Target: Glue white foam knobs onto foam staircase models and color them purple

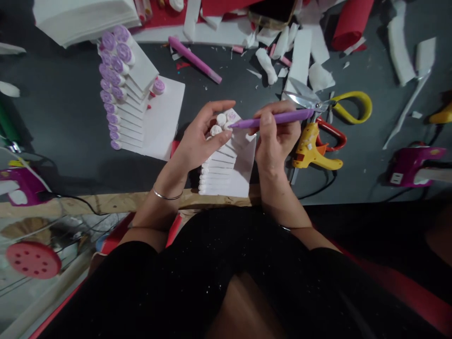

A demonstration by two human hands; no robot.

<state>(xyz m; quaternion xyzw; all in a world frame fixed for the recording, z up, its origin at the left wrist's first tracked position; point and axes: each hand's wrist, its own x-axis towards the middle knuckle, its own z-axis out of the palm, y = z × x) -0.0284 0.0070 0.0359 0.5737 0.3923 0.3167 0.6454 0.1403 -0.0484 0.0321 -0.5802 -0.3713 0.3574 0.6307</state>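
My right hand (277,132) is closed around a purple marker (287,117). Its tip meets one of the white rolls (221,119) at the top of a stack of white cards (244,174). My left hand (197,136) brackets these rolls, thumb in front and fingers behind, steadying them. Purple scribbles mark one roll end beside the tip; the lower rolls along the cards' left edge are plain white. To the left lies a similar fanned stack of cards (130,117), its roll ends (112,77) coloured purple. One loose purple-topped roll (158,86) rests on it.
Yellow-handled scissors (353,107) and a yellow glue gun (310,148) lie right of my right hand. Purple glue guns (411,167) sit at both sides. A pink marker cap (194,59), paper scraps (300,56) and a red roll (353,23) cover the far side.
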